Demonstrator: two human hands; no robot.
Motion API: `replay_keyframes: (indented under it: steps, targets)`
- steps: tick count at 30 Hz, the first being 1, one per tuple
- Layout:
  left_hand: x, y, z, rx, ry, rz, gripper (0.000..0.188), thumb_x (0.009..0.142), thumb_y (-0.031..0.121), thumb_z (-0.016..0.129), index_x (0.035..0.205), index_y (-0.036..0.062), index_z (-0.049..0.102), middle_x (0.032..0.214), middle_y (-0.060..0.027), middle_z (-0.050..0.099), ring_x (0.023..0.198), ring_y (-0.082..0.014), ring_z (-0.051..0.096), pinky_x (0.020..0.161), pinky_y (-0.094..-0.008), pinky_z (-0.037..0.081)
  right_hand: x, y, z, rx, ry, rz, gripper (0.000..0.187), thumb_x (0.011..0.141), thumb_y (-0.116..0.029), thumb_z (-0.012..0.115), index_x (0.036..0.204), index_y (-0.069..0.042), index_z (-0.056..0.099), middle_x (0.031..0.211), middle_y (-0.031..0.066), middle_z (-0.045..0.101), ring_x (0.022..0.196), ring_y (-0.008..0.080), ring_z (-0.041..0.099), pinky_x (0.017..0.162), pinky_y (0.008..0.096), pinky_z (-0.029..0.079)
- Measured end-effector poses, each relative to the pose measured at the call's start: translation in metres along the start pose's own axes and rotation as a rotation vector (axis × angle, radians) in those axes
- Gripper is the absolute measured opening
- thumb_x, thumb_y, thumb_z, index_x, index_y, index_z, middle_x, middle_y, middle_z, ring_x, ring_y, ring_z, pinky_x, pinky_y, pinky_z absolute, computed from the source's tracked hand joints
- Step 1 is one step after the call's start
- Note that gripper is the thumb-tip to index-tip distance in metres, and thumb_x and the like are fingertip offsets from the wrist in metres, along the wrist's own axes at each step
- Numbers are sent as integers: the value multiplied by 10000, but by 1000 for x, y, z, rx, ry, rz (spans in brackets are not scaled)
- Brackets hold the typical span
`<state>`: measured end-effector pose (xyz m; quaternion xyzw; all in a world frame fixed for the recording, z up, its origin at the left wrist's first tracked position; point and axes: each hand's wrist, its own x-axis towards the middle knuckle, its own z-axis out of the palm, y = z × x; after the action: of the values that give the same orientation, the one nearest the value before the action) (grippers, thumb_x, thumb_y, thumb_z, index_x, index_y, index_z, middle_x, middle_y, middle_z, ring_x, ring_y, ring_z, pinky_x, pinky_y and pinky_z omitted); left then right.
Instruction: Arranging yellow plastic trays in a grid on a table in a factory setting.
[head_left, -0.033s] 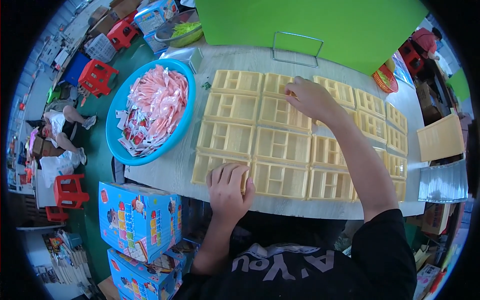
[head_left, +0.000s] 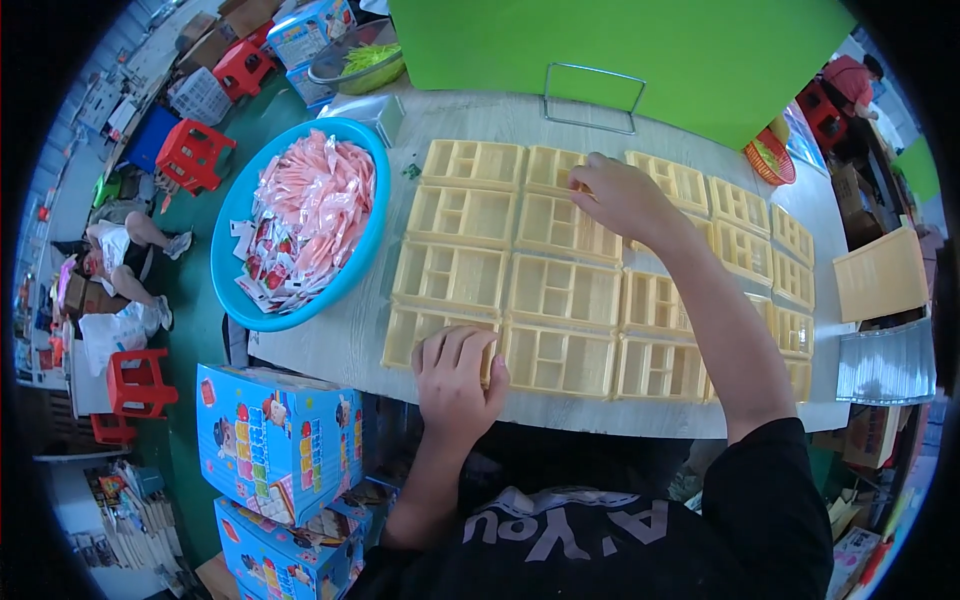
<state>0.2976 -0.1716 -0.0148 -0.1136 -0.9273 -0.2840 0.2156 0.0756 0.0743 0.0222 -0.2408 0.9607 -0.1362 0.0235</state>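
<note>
Pale yellow plastic compartment trays lie in rows across the table. My left hand (head_left: 458,380) is at the near left corner tray (head_left: 405,333), fingers curled over its right part and thumb at its right end; the fingers hide part of it. Farther off, my right hand (head_left: 625,195) reaches over the rows. Its fingers are bent and closed on the right end of a tray in the far row (head_left: 553,168), the fingertips partly hidden. My right forearm covers parts of several trays below it.
Left of the trays stands a blue basin (head_left: 222,262) holding pink packets and small printed sachets. Blue printed cartons (head_left: 270,440) are stacked by the table's near left. A green panel (head_left: 620,50) with a wire stand (head_left: 592,126) before it closes the far side. Red stools (head_left: 195,153) stand on the floor.
</note>
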Motion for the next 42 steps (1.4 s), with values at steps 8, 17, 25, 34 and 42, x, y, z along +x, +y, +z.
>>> replay_keyframes:
  steps: [8, 17, 25, 34, 42]
  targets:
    - [0, 0, 0, 9, -1, 1, 277, 819, 136, 669, 1088, 73, 660, 1079, -111, 664, 1058, -348, 581, 962, -475, 420, -2, -1, -1, 2, -17, -18, 225, 992, -270, 549, 1031, -80, 664, 1011, 120, 611, 930, 323, 627, 817, 460, 502]
    - [-1, 1, -1, 16, 25, 34, 246, 818, 193, 684, 1040, 89, 671, 1066, -91, 663, 1064, -315, 590, 945, -467, 423, -10, 2, -12, -42, 130, -64, 236, 983, -275, 568, 1074, -84, 671, 1036, 122, 621, 979, 317, 632, 870, 440, 509]
    - [-2, -1, 0, 10, 29, 27, 240, 827, 199, 676, 1042, 91, 672, 1065, -90, 664, 1066, -312, 591, 949, -461, 419, -54, 77, -45, -36, 130, 82, 289, 931, -265, 657, 1147, -74, 641, 1171, 117, 612, 1119, 323, 595, 970, 442, 477]
    - [-2, 0, 1, 29, 29, 27, 246, 827, 180, 671, 1059, 100, 671, 1066, -88, 665, 1060, -319, 591, 953, -462, 417, -81, 83, -37, -88, 30, 148, 314, 884, -254, 693, 1153, -103, 636, 1154, 127, 594, 1097, 356, 589, 960, 461, 476]
    - [-2, 0, 0, 39, 27, 27, 247, 824, 169, 670, 1060, 95, 670, 1065, -92, 665, 1053, -321, 590, 953, -469, 420, -89, 71, -33, -16, 56, 198, 257, 901, -206, 686, 1127, -91, 645, 1125, 100, 584, 1079, 313, 601, 923, 413, 485]
